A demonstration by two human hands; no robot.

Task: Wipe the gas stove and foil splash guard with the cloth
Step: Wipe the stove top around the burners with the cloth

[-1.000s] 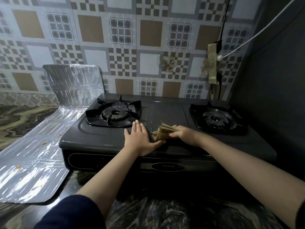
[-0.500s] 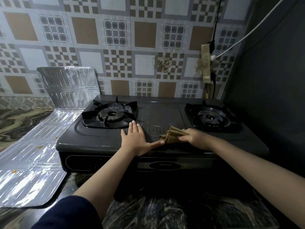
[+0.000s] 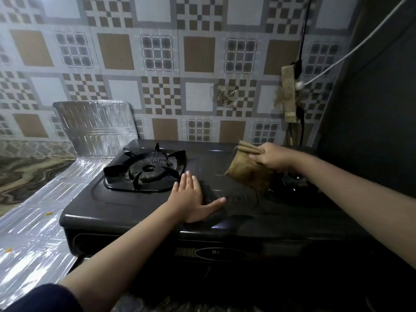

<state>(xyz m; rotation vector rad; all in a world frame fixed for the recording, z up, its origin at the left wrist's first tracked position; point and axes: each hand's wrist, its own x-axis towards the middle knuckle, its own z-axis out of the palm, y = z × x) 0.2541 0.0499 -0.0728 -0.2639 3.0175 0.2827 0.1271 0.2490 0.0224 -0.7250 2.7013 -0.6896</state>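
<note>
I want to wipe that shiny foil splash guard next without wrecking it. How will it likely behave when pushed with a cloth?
The foil splash guard looks thin and creased, so it would probably flex and dent easily. Its rear panel stands against the tiled wall, which may back it up; the flat part by the gas stove could slide or crumple. It is likely very light.

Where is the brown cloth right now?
In the head view, the cloth hangs from the right hand, lifted over the stove top, right of the left burner.
</note>
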